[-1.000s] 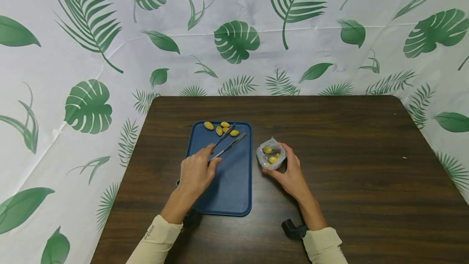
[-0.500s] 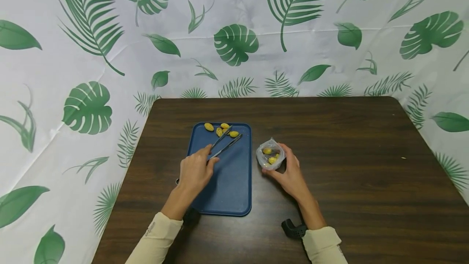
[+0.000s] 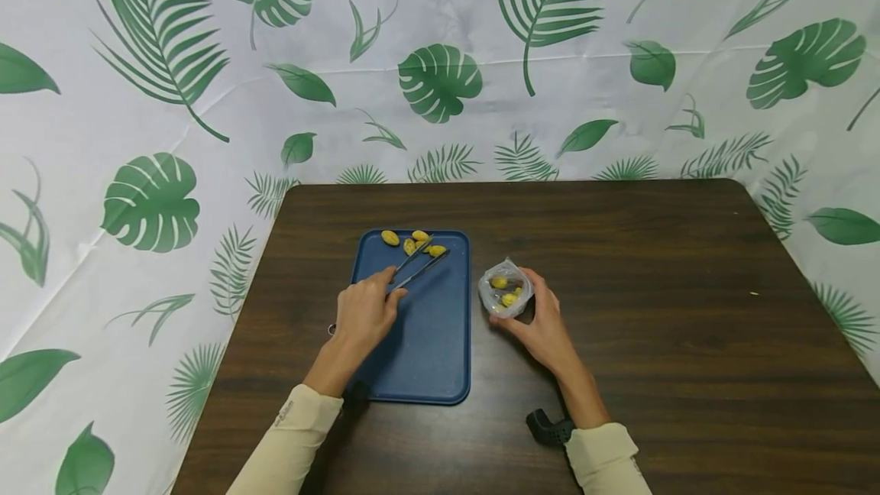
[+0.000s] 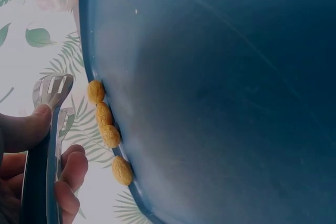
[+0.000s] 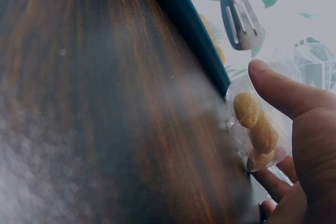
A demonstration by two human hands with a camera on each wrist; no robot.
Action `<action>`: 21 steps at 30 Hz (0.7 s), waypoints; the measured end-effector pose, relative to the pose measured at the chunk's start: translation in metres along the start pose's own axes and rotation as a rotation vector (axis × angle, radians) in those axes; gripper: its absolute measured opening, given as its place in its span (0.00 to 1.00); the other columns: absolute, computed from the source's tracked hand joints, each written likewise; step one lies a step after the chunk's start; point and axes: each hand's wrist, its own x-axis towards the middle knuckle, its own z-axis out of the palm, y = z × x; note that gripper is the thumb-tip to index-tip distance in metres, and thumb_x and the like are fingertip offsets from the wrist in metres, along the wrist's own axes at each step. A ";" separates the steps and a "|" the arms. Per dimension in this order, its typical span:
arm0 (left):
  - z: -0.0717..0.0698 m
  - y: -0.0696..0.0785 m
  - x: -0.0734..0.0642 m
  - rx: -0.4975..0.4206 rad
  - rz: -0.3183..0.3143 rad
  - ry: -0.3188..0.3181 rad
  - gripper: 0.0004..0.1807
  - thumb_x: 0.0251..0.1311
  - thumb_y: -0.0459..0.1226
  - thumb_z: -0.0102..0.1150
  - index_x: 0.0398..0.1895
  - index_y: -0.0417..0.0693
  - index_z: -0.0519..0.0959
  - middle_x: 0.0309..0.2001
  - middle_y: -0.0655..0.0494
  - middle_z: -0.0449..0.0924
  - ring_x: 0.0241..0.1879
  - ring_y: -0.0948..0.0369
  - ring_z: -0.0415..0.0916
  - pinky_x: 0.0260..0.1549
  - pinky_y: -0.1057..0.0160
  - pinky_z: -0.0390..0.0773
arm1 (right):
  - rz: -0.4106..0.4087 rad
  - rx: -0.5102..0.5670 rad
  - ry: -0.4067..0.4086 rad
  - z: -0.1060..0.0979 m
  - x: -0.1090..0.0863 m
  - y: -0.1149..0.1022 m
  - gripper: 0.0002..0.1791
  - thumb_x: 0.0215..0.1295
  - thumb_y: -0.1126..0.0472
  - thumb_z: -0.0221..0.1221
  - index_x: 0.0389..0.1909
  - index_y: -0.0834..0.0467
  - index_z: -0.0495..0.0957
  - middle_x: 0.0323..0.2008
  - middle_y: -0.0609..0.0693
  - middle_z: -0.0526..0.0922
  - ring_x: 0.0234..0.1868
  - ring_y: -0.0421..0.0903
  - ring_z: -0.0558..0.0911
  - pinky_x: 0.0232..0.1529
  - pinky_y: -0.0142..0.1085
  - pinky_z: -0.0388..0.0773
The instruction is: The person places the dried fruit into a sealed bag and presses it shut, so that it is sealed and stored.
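My left hand [image 3: 363,310] grips a pair of metal tongs [image 3: 421,270] above the blue tray [image 3: 426,350]. The tongs' slotted ends [image 4: 52,90] stand apart, over or near several yellow, wrinkled, nut-like ovals [image 3: 390,237] along the tray's far edge. No piece is visibly held between them in the left wrist view. Right of the tray, my right hand [image 3: 548,333] holds a clear plastic bag [image 3: 486,298], thumb on one side and fingers on the other. Through its open mouth a few of the same yellow pieces [image 5: 262,135] show inside.
The dark wooden table [image 3: 653,312] extends far to the right of the bag. A small pale scrap [image 3: 754,293] lies there. A black strap mount [image 3: 548,429] sits at my right wrist. Behind the table hangs a white leaf-print cloth [image 3: 371,90].
The tongs' ends have drawn closer together and shifted slightly left over the yellow pieces. My right hand and the bag keep their place beside the tray.
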 end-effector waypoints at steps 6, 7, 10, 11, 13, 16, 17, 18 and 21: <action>0.005 -0.004 0.004 0.009 -0.008 -0.015 0.19 0.63 0.42 0.72 0.52 0.41 0.85 0.41 0.47 0.91 0.29 0.49 0.86 0.25 0.49 0.82 | -0.001 0.001 -0.002 0.000 0.000 0.000 0.54 0.51 0.52 0.79 0.76 0.51 0.59 0.72 0.58 0.70 0.74 0.66 0.60 0.70 0.69 0.53; 0.006 -0.004 0.005 0.009 -0.008 -0.015 0.19 0.63 0.42 0.72 0.52 0.41 0.85 0.41 0.47 0.91 0.29 0.49 0.86 0.25 0.49 0.83 | 0.000 0.001 -0.001 0.000 0.000 0.000 0.54 0.51 0.52 0.79 0.76 0.51 0.59 0.72 0.57 0.70 0.74 0.66 0.61 0.70 0.68 0.53; 0.009 -0.006 0.006 0.006 -0.004 -0.016 0.18 0.63 0.42 0.72 0.52 0.40 0.85 0.40 0.47 0.91 0.30 0.50 0.87 0.26 0.49 0.83 | -0.002 0.001 0.002 0.000 0.000 0.000 0.54 0.51 0.52 0.79 0.76 0.51 0.59 0.72 0.58 0.70 0.74 0.66 0.61 0.70 0.69 0.53; 0.010 -0.007 0.007 0.005 -0.002 -0.017 0.18 0.63 0.42 0.72 0.51 0.40 0.85 0.40 0.47 0.91 0.30 0.50 0.87 0.26 0.49 0.83 | -0.001 0.002 0.001 0.000 0.000 0.000 0.54 0.52 0.52 0.79 0.76 0.51 0.59 0.72 0.58 0.70 0.74 0.66 0.60 0.70 0.69 0.52; 0.011 -0.008 0.008 0.003 0.000 -0.021 0.18 0.63 0.42 0.71 0.51 0.40 0.85 0.40 0.48 0.91 0.30 0.50 0.87 0.26 0.49 0.83 | 0.002 0.006 -0.001 0.000 0.000 -0.001 0.54 0.52 0.52 0.79 0.76 0.52 0.59 0.72 0.58 0.70 0.74 0.66 0.60 0.71 0.68 0.52; 0.013 -0.008 0.009 0.007 -0.003 -0.032 0.18 0.64 0.42 0.71 0.52 0.41 0.85 0.41 0.48 0.91 0.30 0.49 0.87 0.27 0.48 0.83 | 0.011 0.007 -0.005 -0.001 0.000 -0.001 0.54 0.52 0.52 0.79 0.77 0.52 0.59 0.72 0.58 0.70 0.75 0.65 0.60 0.71 0.68 0.52; 0.013 -0.008 0.010 0.011 -0.006 -0.037 0.18 0.64 0.42 0.70 0.52 0.41 0.85 0.41 0.48 0.91 0.31 0.49 0.87 0.27 0.48 0.83 | 0.015 0.008 -0.007 -0.001 0.000 -0.001 0.54 0.52 0.52 0.79 0.76 0.51 0.59 0.72 0.57 0.70 0.75 0.65 0.60 0.71 0.68 0.53; 0.014 -0.009 0.010 0.013 -0.009 -0.042 0.18 0.65 0.42 0.70 0.53 0.41 0.85 0.41 0.48 0.91 0.31 0.49 0.87 0.27 0.48 0.83 | 0.016 0.007 -0.007 -0.001 0.000 -0.002 0.54 0.52 0.52 0.79 0.76 0.51 0.59 0.72 0.57 0.70 0.75 0.65 0.60 0.71 0.68 0.53; 0.015 -0.008 0.012 0.020 -0.016 -0.056 0.18 0.65 0.42 0.70 0.53 0.42 0.85 0.42 0.48 0.91 0.31 0.49 0.87 0.28 0.48 0.83 | 0.015 0.006 -0.007 -0.001 0.000 -0.002 0.53 0.52 0.52 0.79 0.76 0.51 0.59 0.72 0.57 0.71 0.74 0.65 0.61 0.71 0.68 0.53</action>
